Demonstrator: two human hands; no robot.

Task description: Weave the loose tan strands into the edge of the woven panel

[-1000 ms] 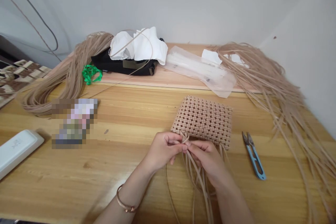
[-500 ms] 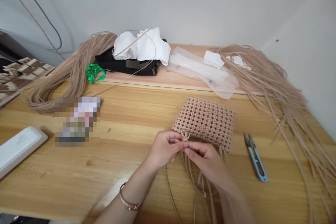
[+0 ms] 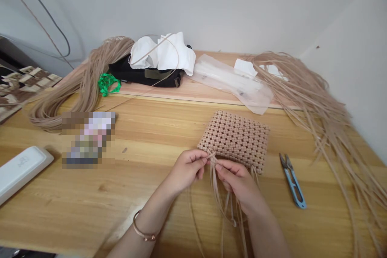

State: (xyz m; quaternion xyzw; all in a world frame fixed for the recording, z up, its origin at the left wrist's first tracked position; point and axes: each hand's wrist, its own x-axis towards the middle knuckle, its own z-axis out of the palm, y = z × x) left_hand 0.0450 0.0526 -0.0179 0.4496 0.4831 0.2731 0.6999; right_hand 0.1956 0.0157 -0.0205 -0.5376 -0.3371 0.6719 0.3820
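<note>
A tan woven panel (image 3: 236, 139) of small knots lies on the wooden table, with loose strands (image 3: 215, 187) trailing from its near edge toward me. At its near left corner, my left hand (image 3: 188, 169) pinches a tan strand between thumb and forefinger. My right hand (image 3: 237, 179) is closed just to the right, thumb and forefinger pinching another strand at the same small crossing (image 3: 212, 157) of strands. The other fingers of both hands are curled, and what lies beneath the right palm is partly hidden.
Blue-handled thread snips (image 3: 293, 183) lie right of the panel. Long tan strands spread across the right (image 3: 326, 109), and a looped bundle (image 3: 75, 88) lies left. Behind are a black pouch (image 3: 142, 76), white paper (image 3: 175, 54) and plastic bags (image 3: 232, 82). A white case (image 3: 24, 171) is at left.
The open loop of strands between my fingers has been drawn smaller. My hands have moved slightly apart, and the right thumb has shifted away from the left fingertips.
</note>
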